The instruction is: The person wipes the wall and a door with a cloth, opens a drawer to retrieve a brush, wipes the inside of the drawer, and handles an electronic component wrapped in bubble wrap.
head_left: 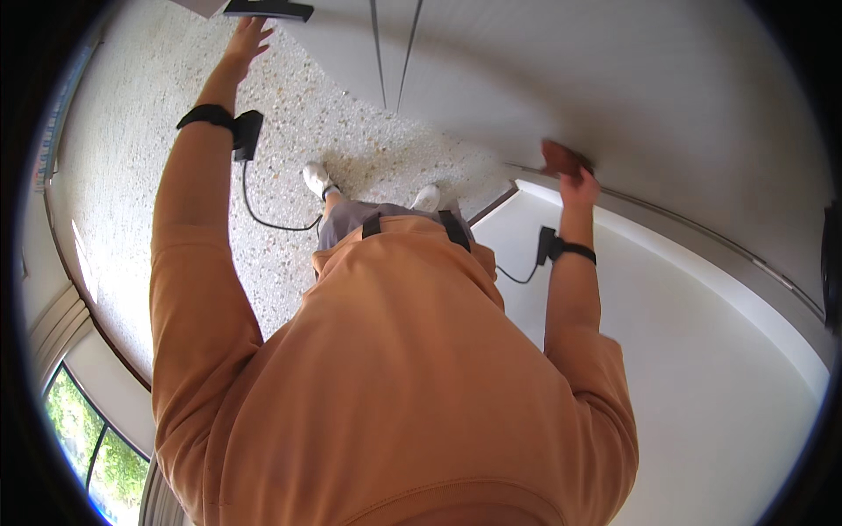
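Observation:
A reddish-brown cloth (564, 160) is bunched in my right hand (581, 189), slightly blurred, and lies against a pale grey door-like panel (513, 72) close to its right edge. At the upper left, my left hand (248, 47) is raised with its fingers spread. Its fingertips meet the underside of a dark flat piece (268, 9) at the panel's left edge; whether they grip it I cannot see, and the top of that piece is cut off by the frame. Two thin dark lines (376, 52) run down the panel.
Under my white shoes (318, 176) is a speckled terrazzo floor (283, 125). A white wall (697, 342) with a pale frame (684, 256) stands close at my right. Cables hang from black wrist-worn devices (248, 135). A window (95, 440) and curtain (62, 315) are at lower left.

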Action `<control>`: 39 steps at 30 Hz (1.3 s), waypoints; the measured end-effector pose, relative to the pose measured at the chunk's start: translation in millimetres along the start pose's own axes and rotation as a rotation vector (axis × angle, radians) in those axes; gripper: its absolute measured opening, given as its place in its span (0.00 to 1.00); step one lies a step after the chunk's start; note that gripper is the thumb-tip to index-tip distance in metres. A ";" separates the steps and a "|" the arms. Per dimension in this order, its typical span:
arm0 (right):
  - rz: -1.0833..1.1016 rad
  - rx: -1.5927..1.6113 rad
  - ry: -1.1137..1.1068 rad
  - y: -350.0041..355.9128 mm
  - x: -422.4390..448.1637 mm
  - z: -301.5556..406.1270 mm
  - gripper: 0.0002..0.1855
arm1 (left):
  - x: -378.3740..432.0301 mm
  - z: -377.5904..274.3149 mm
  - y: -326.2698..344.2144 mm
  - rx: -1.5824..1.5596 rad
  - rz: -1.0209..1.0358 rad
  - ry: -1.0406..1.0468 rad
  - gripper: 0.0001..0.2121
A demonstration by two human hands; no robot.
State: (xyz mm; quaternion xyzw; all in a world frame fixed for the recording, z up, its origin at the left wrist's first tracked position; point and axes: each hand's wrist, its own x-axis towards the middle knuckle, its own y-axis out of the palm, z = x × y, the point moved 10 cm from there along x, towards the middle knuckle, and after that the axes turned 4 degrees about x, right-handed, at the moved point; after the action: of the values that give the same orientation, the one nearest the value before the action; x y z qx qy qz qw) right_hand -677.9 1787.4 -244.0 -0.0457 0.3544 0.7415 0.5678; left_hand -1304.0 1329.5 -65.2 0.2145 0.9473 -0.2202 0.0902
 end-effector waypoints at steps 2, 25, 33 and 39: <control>-0.005 0.052 -0.070 -11.2 -10.3 49.8 0.21 | 8.7 -5.1 -26.1 0.114 -0.011 0.034 0.26; -0.482 -0.971 -1.452 215.5 -173.4 249.4 0.45 | 174.7 23.5 68.8 -0.379 0.188 0.198 0.09; -0.458 -1.393 -1.808 190.8 -172.5 209.4 0.47 | 210.7 11.5 76.5 -0.650 0.001 0.390 0.22; -0.510 -1.191 -1.572 89.5 -125.6 148.7 0.31 | 165.3 -14.3 46.3 -0.432 -0.226 0.675 0.36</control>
State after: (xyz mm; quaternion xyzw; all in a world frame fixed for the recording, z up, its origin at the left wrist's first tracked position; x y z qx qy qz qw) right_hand -662.4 1762.3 -31.8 0.1052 -0.5659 0.4745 0.6660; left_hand -1431.9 1434.2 -113.9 0.1452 0.9658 0.0577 -0.2071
